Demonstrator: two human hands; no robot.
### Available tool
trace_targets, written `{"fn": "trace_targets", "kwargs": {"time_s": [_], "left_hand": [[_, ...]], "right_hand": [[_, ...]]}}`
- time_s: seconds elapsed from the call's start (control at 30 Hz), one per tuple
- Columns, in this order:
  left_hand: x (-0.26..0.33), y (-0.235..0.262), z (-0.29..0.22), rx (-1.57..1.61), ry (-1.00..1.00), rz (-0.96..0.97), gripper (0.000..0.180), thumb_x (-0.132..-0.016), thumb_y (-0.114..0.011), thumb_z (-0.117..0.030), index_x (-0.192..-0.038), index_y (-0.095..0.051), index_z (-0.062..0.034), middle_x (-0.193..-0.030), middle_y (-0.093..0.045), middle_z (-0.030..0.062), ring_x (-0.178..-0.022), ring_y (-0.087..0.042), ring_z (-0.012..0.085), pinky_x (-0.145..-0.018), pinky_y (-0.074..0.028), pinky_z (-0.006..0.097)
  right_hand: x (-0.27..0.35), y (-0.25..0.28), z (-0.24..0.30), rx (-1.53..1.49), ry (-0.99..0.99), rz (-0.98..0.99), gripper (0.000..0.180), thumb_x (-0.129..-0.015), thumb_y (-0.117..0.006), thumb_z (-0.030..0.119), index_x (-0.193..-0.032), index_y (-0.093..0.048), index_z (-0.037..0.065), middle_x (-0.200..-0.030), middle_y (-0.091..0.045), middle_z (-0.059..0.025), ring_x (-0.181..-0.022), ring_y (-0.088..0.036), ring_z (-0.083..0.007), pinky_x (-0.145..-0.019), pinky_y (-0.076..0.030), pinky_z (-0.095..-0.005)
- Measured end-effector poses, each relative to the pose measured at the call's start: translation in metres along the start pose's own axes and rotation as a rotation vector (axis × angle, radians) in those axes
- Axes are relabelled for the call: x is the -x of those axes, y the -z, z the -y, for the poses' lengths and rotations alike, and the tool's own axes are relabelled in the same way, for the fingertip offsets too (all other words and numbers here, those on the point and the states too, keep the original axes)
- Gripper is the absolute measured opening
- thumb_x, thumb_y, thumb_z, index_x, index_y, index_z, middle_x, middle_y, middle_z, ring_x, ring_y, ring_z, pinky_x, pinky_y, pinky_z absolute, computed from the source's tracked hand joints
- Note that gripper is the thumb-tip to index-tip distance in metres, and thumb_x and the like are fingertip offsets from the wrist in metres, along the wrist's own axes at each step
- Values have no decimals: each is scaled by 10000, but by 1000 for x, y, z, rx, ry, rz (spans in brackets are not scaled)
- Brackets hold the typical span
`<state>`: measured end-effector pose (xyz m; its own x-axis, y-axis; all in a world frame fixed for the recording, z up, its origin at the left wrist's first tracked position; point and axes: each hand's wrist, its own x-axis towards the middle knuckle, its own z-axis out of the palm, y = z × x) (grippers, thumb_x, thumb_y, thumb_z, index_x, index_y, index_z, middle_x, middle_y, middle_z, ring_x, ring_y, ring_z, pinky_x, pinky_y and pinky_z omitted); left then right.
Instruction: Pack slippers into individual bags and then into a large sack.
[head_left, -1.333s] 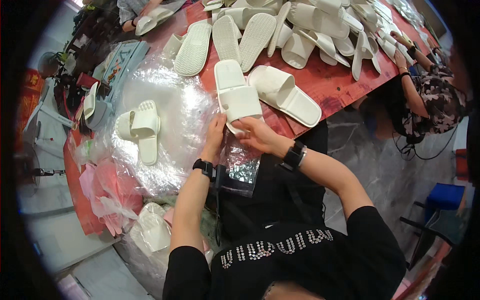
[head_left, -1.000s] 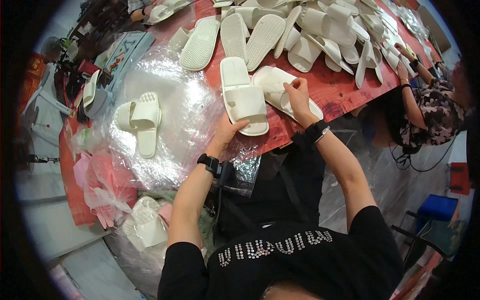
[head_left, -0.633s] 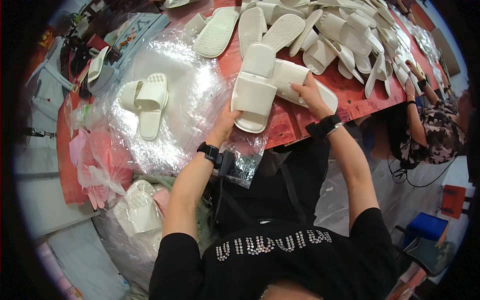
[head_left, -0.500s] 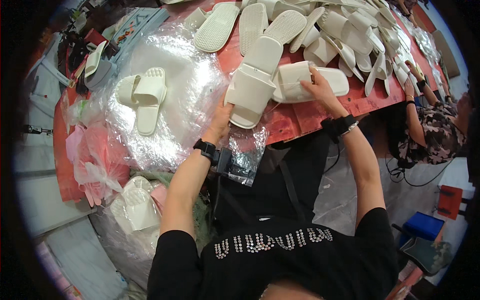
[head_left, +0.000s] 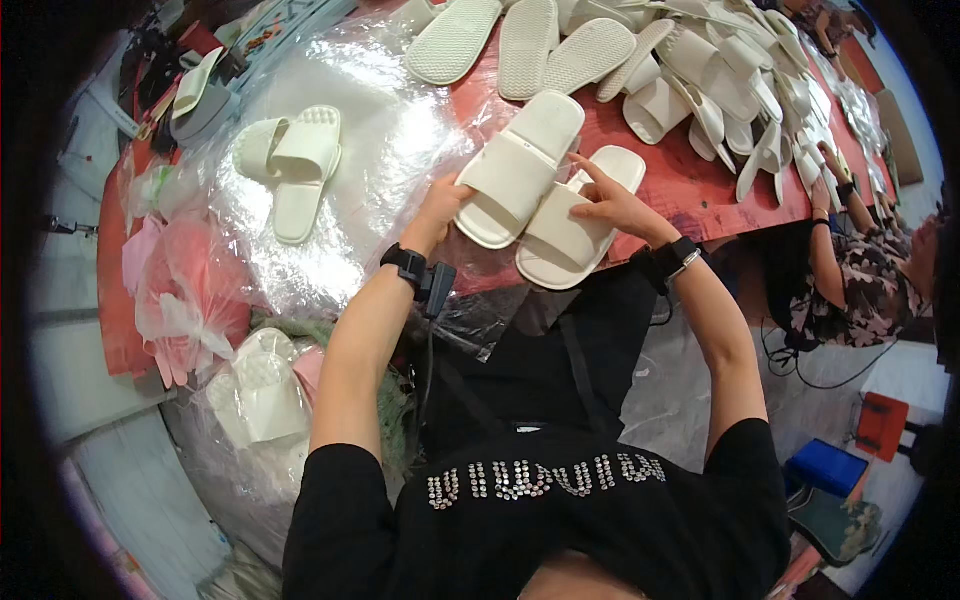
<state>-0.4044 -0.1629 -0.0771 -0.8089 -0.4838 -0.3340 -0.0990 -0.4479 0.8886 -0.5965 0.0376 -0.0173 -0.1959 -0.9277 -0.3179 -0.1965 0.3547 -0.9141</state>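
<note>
Two cream slide slippers lie side by side near the front edge of the red table (head_left: 700, 190). My left hand (head_left: 443, 200) grips the near end of the left slipper (head_left: 520, 165). My right hand (head_left: 610, 205) rests on the strap of the right slipper (head_left: 570, 230), fingers curled over it with the index finger stretched out. Both wrists wear black bands.
A stacked pair of slippers (head_left: 295, 165) lies on clear plastic sheeting (head_left: 370, 130) to the left. Several loose slippers (head_left: 700, 70) cover the far table. Bagged slippers (head_left: 265, 395) and pink bags (head_left: 175, 300) sit at lower left. Another person (head_left: 860, 270) works at the right.
My head has leaned in, so the table looks closer. My right hand has pulled the second slipper back next to the first one, which my left hand still holds.
</note>
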Motion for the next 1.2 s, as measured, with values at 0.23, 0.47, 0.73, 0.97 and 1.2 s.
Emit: {"fn": "trace_targets", "kwargs": {"time_s": [0.23,0.47,0.73,0.97,1.2], "left_hand": [[2,-17,5,-851,-367,-221,530,-673,-535,-105,-1188,-419,-59,-1104,-493,204,-1031,-470,331,-852,-375,390],[34,-62,-30,-1293,-840,391,498,-701,-531,-104,-1184,-422,-156,-1255,-358,186,-1182,-313,333,-928,-270,481],[3,-51,-53,-1638,-668,662,567,-663,-495,17,-1185,-480,-205,-1247,-421,86,-1111,-422,307,-899,-376,341],[21,-37,-13,-1643,-406,731,660,-637,-610,-103,-1252,-397,-213,-1364,-259,98,-1249,-206,349,-992,-191,480],[18,-38,24,-1241,-701,393,447,-656,-634,-165,-1089,-527,-137,-1294,-374,62,-1219,-238,349,-977,-180,493]], "right_hand": [[-18,-28,16,41,-199,8,767,-685,-677,121,-1299,-224,47,-959,-516,-118,-786,-522,-160,-676,-434,-263],[-13,-45,13,235,-15,86,524,-683,-646,149,-1145,-434,21,-870,-581,-163,-791,-575,-230,-697,-447,-335],[-5,-70,36,894,253,324,317,-660,-598,168,-971,-567,116,-821,-605,-125,-795,-574,-318,-682,-424,-403],[-10,-65,28,992,271,222,228,-632,-593,174,-859,-615,182,-785,-593,-17,-823,-557,-200,-702,-333,-387],[4,-62,13,878,516,-98,295,-647,-601,189,-936,-569,139,-887,-571,-57,-883,-505,-241,-757,-333,-394]]}}
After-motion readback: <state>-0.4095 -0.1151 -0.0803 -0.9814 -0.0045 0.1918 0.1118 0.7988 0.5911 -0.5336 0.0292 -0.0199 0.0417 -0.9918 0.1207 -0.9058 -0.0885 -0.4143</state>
